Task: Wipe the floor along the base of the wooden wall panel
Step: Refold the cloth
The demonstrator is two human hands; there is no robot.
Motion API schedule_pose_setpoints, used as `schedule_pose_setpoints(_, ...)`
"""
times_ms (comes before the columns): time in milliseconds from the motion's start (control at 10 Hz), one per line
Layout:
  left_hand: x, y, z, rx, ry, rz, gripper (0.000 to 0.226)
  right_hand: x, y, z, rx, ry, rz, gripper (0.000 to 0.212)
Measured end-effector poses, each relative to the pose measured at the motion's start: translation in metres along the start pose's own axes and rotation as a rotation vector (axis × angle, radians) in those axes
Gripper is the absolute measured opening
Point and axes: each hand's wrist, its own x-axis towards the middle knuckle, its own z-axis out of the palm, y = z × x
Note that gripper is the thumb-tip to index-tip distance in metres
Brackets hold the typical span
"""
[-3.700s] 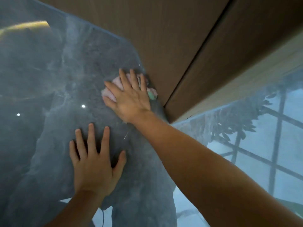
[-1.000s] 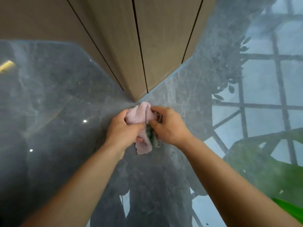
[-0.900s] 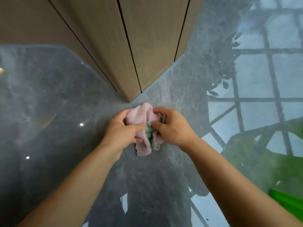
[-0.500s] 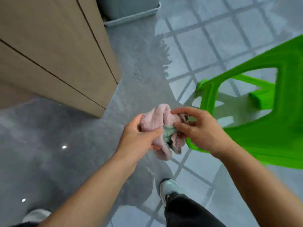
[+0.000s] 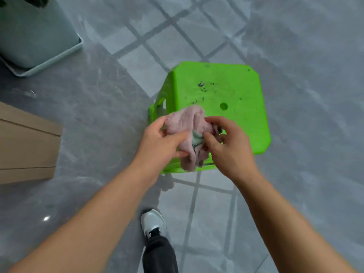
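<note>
A crumpled pink cloth (image 5: 187, 123) with a green edge is held in the air between both hands, above the near edge of a green stool. My left hand (image 5: 159, 142) grips its left side and my right hand (image 5: 226, 142) pinches its right side. The wooden wall panel (image 5: 27, 146) shows only as a corner at the left edge, well away from the cloth. The glossy grey floor (image 5: 94, 107) spreads below, with window reflections on it.
A green plastic stool (image 5: 222, 91) stands right under the hands, with dark specks on its top. A pale planter in a tray (image 5: 33, 36) sits at the top left. My shoe and dark trouser leg (image 5: 155, 233) are at the bottom centre.
The cloth has left the floor at the panel's base and both hands now hold it raised. The view has swung right, away from the panel, bringing the green stool under the hands.
</note>
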Motion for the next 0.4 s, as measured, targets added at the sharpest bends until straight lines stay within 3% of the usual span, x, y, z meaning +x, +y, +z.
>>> schedule_pose_setpoints(100,0.021,-0.007,0.03,0.112,0.034,-0.011,0.034,0.013,0.022,-0.001,-0.081,0.055,0.005,0.041)
schedule_pose_setpoints(200,0.027,-0.011,0.029,0.171,0.079,-0.051,0.045,0.016,0.033,-0.001,-0.152,-0.031,-0.005,0.046)
schedule_pose_setpoints(300,0.015,0.0,0.0,0.262,0.113,-0.049,0.089,0.011,0.033,-0.003,-0.125,-0.033,-0.001,0.054)
schedule_pose_setpoints(400,-0.017,0.003,-0.053,0.504,0.187,-0.02,0.08,-0.019,0.014,-0.006,-0.146,0.079,0.038,0.054)
